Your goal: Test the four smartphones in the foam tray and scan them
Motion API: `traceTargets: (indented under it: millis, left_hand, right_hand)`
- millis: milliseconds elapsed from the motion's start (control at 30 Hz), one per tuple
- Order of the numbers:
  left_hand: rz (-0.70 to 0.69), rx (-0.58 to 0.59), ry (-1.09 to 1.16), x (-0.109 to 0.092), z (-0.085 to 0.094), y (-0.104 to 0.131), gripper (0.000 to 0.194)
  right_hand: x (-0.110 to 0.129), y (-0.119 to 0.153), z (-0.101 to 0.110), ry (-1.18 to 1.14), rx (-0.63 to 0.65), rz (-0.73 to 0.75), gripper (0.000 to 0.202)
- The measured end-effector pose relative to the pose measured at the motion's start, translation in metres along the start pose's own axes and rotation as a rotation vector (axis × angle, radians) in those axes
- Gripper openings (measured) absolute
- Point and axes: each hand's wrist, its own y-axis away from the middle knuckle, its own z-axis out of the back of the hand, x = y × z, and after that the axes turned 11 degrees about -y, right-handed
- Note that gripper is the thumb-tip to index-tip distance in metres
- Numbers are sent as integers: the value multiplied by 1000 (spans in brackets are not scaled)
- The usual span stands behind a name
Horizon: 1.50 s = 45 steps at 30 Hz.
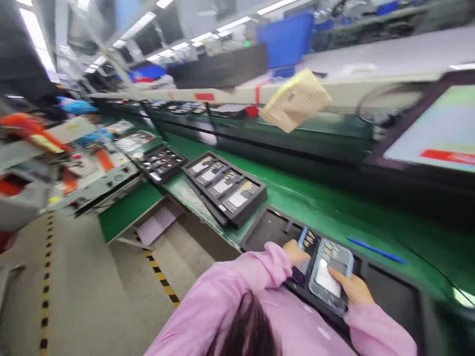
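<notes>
My right hand [354, 288] grips a blue-edged phone housing [331, 272] by its right side, thumb over its white panel. This housing shows gold-coloured marks near its top and sits over a black foam tray [393, 291]. Close on its left, my left hand [298, 254] has its fingers closed at the edge of a second, darker phone housing [308, 242]. The hand and pink sleeve partly cover that one. Whether either housing touches the tray's bottom, I cannot tell.
A stacked tray of several phone housings [237, 198] lies left, with a black tray of small parts [163, 160] beyond. A blue pen [376, 250] lies on the green bench. A yellowish card [297, 101] hangs from the shelf; a monitor [434, 131] stands right. A person [79, 106] is farther left.
</notes>
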Motion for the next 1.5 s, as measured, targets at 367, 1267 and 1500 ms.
traceTargets:
  millis: [367,1267,1500]
  left_hand:
    - [-25,290,111,16,8,-21,54]
    - [-786,260,-1122,-49,6,10,48]
    - [-614,-150,-305,3,20,7,25]
  right_hand:
    - [8,-2,-14,-435,-100,-9,38]
    - [-10,-1,-13,-318,-284,504,49]
    - [-13,2,-16,-280,-251,440,50]
